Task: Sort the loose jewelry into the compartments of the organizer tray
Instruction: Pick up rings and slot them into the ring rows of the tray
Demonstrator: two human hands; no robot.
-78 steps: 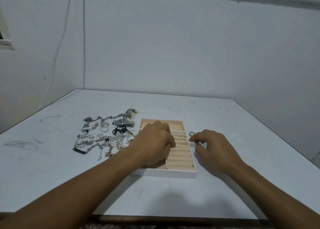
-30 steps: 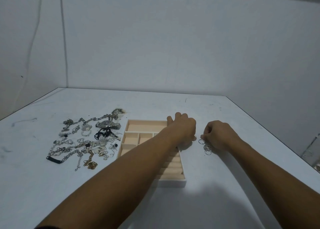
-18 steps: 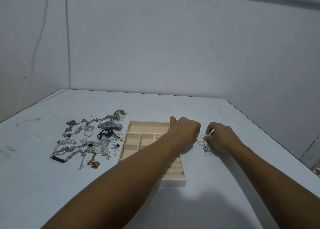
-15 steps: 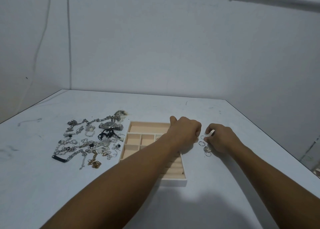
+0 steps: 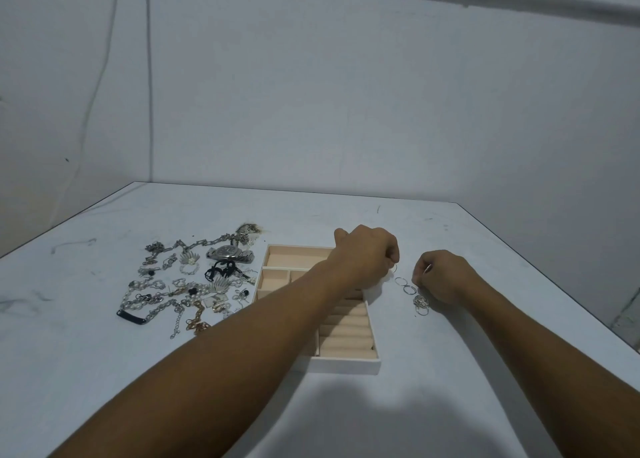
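The organizer tray (image 5: pixel 346 366) is white with beige lining, and my left forearm crosses over it. My left hand (image 5: pixel 367 257) hovers past the tray's far right corner with its fingers curled, pinching a thin ring (image 5: pixel 395 268) at the fingertips. My right hand (image 5: pixel 445 279) rests on the table to the right, fingers curled, with thumb and forefinger pinching a small silver piece (image 5: pixel 428 269) that looks like a ring. Several loose rings (image 5: pixel 408 288) lie on the table between and just below the two hands. The loose jewelry pile (image 5: pixel 183 284) lies left of the tray.
A silver watch (image 5: pixel 228 252) and a black bar bracelet (image 5: pixel 131 317) lie in the pile. The white table (image 5: pixel 485 388) ends at a dark edge on the right and meets the wall at the back. A cable hangs down the wall at the left.
My left hand has shifted right, off the tray's far corner towards the loose rings, and its fingers have curled on a ring. My right hand has stayed by the rings.
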